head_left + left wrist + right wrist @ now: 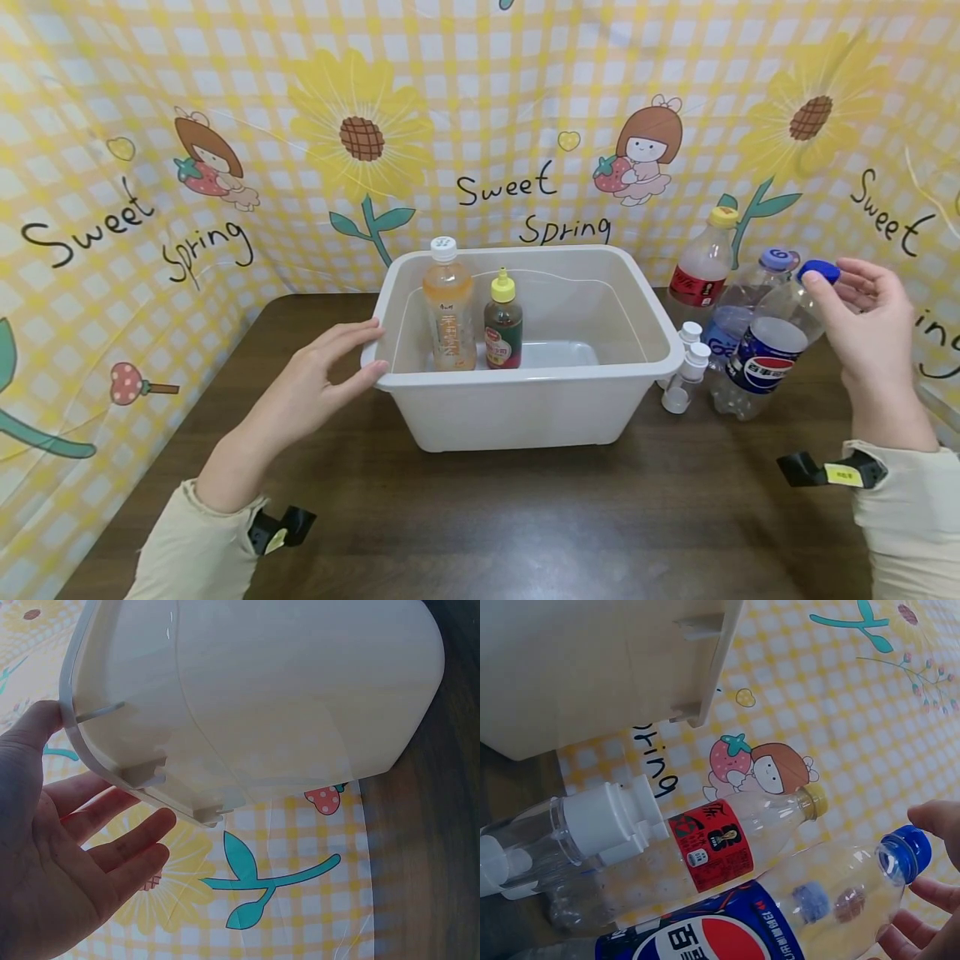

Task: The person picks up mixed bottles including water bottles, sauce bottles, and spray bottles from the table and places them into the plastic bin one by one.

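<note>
My left hand (pixel 318 379) rests at the left corner of a white plastic tub (pixel 517 417), thumb and fingers spread along its rim. The left wrist view shows that hand (pixel 67 847) with its other fingers loosely bent below the rim. On the right, my right hand (pixel 873 325) pinches the blue cap of a clear Pepsi bottle (pixel 765 358) between thumb and fingers. This bottle leans right, its base on the table. Inside the tub stand an orange drink bottle (pixel 450 308) with a white cap and a small sauce bottle (pixel 503 325) with a yellow nozzle.
Beside the tub's right end stand a red-labelled bottle (pixel 701 267) with a yellow cap, a clear bottle (pixel 738 304) with a purple cap, and small white-capped bottles (pixel 684 385). The brown table (pixel 480 517) meets a checked cloth (pixel 480 125) behind.
</note>
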Tool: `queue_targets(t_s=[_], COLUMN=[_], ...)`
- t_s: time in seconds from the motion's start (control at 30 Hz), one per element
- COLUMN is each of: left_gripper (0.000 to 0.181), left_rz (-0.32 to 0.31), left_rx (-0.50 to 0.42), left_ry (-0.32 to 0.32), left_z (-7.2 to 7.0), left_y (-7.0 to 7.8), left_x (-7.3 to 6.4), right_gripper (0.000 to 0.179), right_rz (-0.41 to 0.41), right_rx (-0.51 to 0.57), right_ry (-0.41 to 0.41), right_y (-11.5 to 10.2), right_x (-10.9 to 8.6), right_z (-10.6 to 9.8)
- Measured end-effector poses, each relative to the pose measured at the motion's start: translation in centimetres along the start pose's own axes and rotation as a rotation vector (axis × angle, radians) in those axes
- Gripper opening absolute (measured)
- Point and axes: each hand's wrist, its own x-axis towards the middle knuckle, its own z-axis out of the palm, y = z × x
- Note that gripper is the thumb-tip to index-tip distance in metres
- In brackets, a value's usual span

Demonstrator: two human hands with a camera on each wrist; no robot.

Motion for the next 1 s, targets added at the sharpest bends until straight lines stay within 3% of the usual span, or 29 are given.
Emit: queue_targets(t_s=[0.13,0.43,0.7,1.0], left_gripper=[0.049,0.048,0.048,0.049], left_rz=[0.002,0.001,0.005,-0.006], left_rx=[0.003,0.003,0.002,0.004], left_ry=[0.002,0.001,0.005,0.003], left_z=[0.02,0.03,0.0,-0.02], left_y=[-0.04,-0.06,-0.06,0.04], left_x=[0.01,-0.02,-0.03,-0.03], right_gripper=[0.043,0.024,0.02,0.019], right_rz=[0.029,-0.022,-0.044,-0.028], right_rx=[-0.013,0.015,0.024,-0.042], right_ry=[-0.043,-0.144,-0.146,-0.105], right_y=[0.2,0.84,0.75,0.06], right_x=[-0.04,-0.12,0.03,0.03], right_z=[-0.07,-0.56,-0.42,-0.1])
